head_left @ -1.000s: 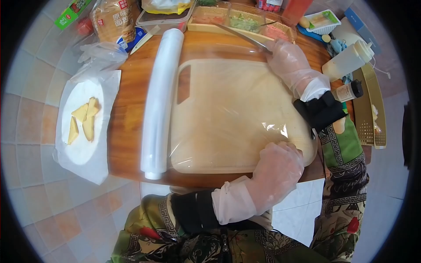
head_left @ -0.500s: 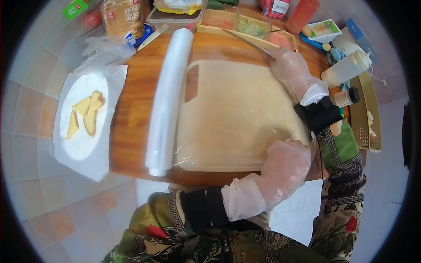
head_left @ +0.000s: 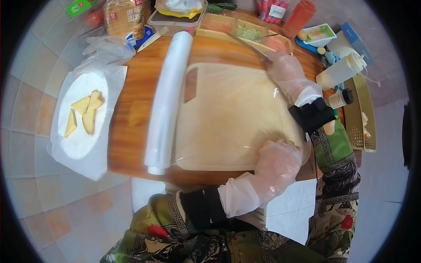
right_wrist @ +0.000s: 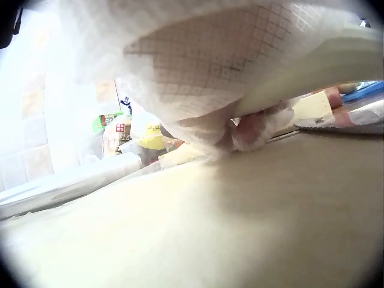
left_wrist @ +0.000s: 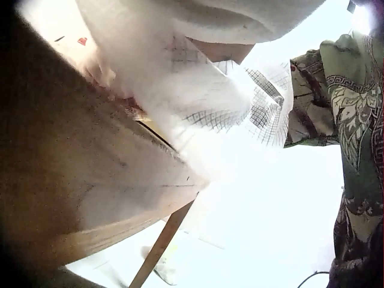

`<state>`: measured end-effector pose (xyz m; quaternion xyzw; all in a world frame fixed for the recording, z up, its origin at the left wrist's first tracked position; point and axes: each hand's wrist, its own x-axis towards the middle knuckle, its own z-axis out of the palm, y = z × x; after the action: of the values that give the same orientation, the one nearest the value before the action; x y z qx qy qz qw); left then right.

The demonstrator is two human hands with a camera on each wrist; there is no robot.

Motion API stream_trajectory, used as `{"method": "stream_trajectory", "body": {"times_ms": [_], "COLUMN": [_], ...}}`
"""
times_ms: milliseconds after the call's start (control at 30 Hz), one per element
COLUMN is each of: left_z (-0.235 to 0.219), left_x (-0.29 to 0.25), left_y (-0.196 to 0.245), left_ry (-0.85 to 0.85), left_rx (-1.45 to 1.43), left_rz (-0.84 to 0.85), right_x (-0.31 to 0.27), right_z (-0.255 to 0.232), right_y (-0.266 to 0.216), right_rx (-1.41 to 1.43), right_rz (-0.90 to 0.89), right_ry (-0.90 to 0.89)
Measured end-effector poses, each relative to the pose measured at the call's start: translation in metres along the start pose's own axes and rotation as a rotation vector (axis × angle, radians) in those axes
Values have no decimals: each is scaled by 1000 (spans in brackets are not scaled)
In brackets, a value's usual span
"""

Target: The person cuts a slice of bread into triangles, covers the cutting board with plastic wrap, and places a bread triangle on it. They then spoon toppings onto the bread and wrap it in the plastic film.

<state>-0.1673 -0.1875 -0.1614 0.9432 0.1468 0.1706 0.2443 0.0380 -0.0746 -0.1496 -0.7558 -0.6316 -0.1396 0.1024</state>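
A wide sheet of plastic wrap runs from its roll point(head_left: 169, 103) on the left over the pale cutting board point(head_left: 228, 114). Curled fingers of my gloved left hand point(head_left: 278, 166) grip the sheet near the board's near right corner. My right hand point(head_left: 287, 72), also in a clear glove, grips it by the far right corner; in the right wrist view its bent fingertips point(right_wrist: 258, 129) are low at the board's edge. A knife point(head_left: 247, 47) lies behind the board, its handle end hidden by the right hand. The left wrist view hides the left fingertips.
Left on the table, yellow wedge-shaped pieces point(head_left: 87, 116) lie on white paper. A bread bag point(head_left: 125, 19) and boxed chopped food point(head_left: 250, 31) line the back. A squeeze bottle point(head_left: 340, 74), seasoning jar point(head_left: 341, 98) and yellow basket point(head_left: 362, 118) stand right.
The head view has shifted slightly, moving most things a little rightward in the picture. Both hands keep nearly the same places at the right side of the board.
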Motion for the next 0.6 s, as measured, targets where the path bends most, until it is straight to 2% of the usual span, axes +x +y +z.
{"method": "stream_trajectory", "body": {"times_ms": [100,233,400,600], "left_z": [11,11,12,12], "left_x": [7,0,-10,-20], "left_y": [3,6,10,14], "left_ry": [-71,-46,34,5], "left_rx": [75,109,120,114], "left_rz": [-15,-2,101,193], "right_x": [-2,-3,-5,-9], "right_z": [3,0,1,-4], "right_y": [9,6,10,18], "right_rx": [10,34,43,20], "right_rz": [21,45,46,52], "right_ry": [-11,-19,10,-26]}}
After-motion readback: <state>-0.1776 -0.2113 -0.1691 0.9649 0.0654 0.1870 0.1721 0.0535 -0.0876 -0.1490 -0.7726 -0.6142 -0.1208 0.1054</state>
